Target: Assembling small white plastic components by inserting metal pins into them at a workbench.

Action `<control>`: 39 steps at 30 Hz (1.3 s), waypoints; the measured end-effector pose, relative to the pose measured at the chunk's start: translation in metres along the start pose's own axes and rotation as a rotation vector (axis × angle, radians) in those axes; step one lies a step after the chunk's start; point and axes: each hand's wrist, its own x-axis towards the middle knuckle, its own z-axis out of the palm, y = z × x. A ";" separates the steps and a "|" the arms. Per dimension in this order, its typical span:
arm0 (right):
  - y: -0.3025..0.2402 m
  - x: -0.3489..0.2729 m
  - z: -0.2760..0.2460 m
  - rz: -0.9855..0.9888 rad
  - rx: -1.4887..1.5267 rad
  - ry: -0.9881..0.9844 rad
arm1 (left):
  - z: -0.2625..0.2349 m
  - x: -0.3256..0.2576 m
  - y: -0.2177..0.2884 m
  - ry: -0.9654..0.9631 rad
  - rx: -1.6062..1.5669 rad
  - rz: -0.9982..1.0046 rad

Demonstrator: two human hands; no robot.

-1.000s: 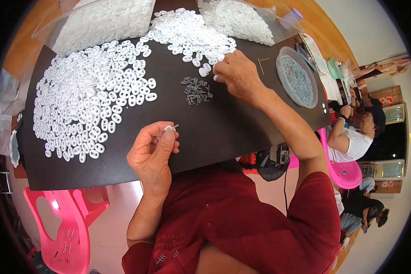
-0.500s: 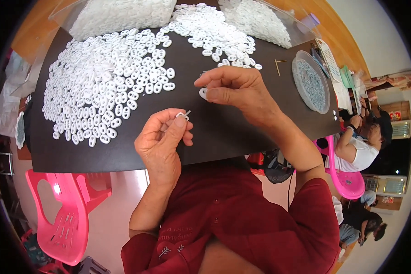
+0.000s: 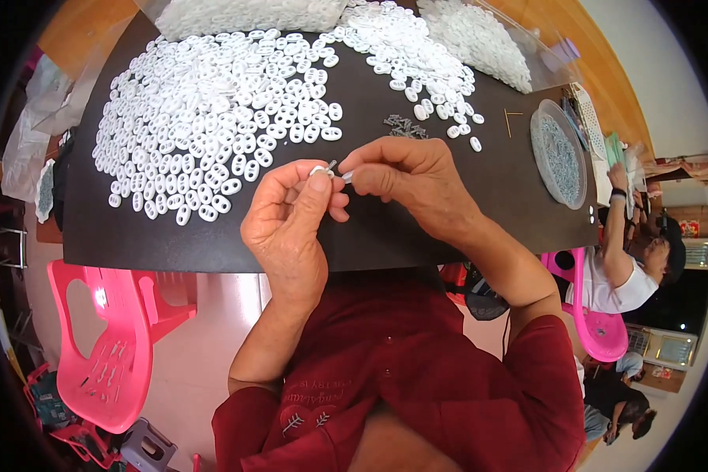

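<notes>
Over the dark table, my left hand point(image 3: 291, 216) pinches a small white plastic piece point(image 3: 317, 171) between thumb and fingers. A short grey spring-like part point(image 3: 332, 166) sticks out of it. Close against it on the right, my right hand point(image 3: 417, 185) is closed on another small white piece point(image 3: 348, 178); its fingers cover most of that one. The two hands nearly meet. Just beyond my right hand lies a little heap of short grey spring-like parts point(image 3: 405, 126). White oval two-hole pieces point(image 3: 204, 102) spread in a wide pile at the left.
Another pile of small white pieces point(image 3: 409, 55) lies farther back, before clear bins point(image 3: 488, 47) of white parts. A round clear tub point(image 3: 539, 149) of grey-blue bits stands right. A pink chair point(image 3: 110, 346) is at the left; a person in white point(image 3: 621, 275) sits at the right.
My right hand has come down and left to my left hand, bringing its white piece beside the held one. The view has shifted, uncovering the grey heap.
</notes>
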 end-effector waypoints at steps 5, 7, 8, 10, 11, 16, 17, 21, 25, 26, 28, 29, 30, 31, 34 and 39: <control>0.002 -0.002 0.004 -0.150 -0.031 0.027 | -0.002 0.001 0.003 0.016 -0.046 -0.024; 0.004 -0.001 0.004 -0.139 -0.016 0.019 | -0.002 -0.001 0.004 -0.002 -0.058 -0.053; 0.005 -0.001 0.004 -0.127 -0.001 0.012 | -0.002 -0.001 0.004 -0.002 -0.059 -0.053; 0.000 -0.002 0.005 -0.122 0.016 0.018 | -0.002 0.000 0.003 -0.016 -0.055 -0.046; -0.002 -0.002 0.006 -0.117 0.034 0.024 | -0.002 0.000 0.002 -0.015 -0.055 -0.044; 0.002 -0.001 0.005 -0.118 0.138 0.097 | 0.000 -0.002 0.003 -0.018 -0.071 -0.088; 0.002 0.000 0.004 -0.124 0.114 0.105 | -0.001 -0.002 0.002 -0.017 -0.072 -0.089; 0.003 0.001 0.004 -0.155 0.015 0.154 | -0.001 -0.003 0.003 -0.008 -0.022 -0.091; 0.005 0.004 0.005 -0.214 0.001 0.163 | -0.002 -0.003 0.002 -0.016 0.040 -0.060; 0.005 0.004 0.005 -0.212 0.018 0.159 | -0.002 -0.004 0.002 -0.017 0.040 -0.059; 0.004 0.004 0.005 -0.208 0.010 0.161 | -0.003 -0.005 0.002 -0.017 0.075 -0.054; 0.004 0.004 0.005 -0.203 0.003 0.162 | -0.003 -0.006 0.002 -0.015 0.076 -0.052; 0.005 0.004 0.005 -0.204 0.003 0.161 | -0.004 -0.007 0.001 -0.027 0.081 -0.043; 0.006 0.005 0.005 -0.203 0.016 0.163 | -0.005 -0.007 0.000 -0.039 0.086 -0.033; 0.005 0.004 0.007 -0.194 0.033 0.168 | -0.005 -0.008 -0.001 -0.051 0.088 -0.052; 0.009 0.006 0.010 -0.218 0.103 0.190 | -0.002 -0.008 0.001 -0.031 0.126 -0.029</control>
